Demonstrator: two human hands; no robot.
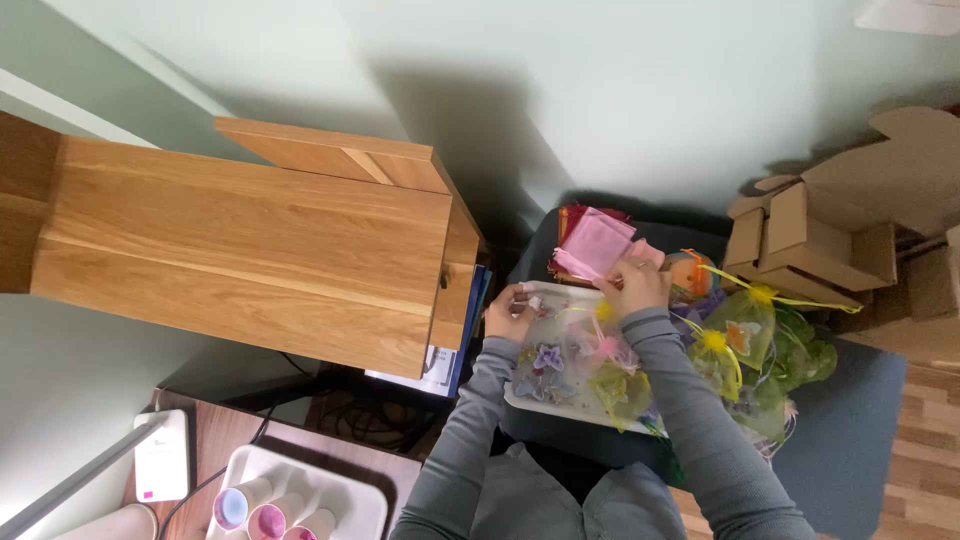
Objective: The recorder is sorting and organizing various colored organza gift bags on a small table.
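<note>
Two hands at work over a white tray (520, 398) set on the lap: right hand (632, 284) pinched on a pink organza pouch (596, 245), lifted clear of the stack behind, presumably for opening. Left hand (510, 312) closed round a small pale item, kind not discernible. Filled yellow-green pouches (745, 345) heaped just right, within reach.
</note>
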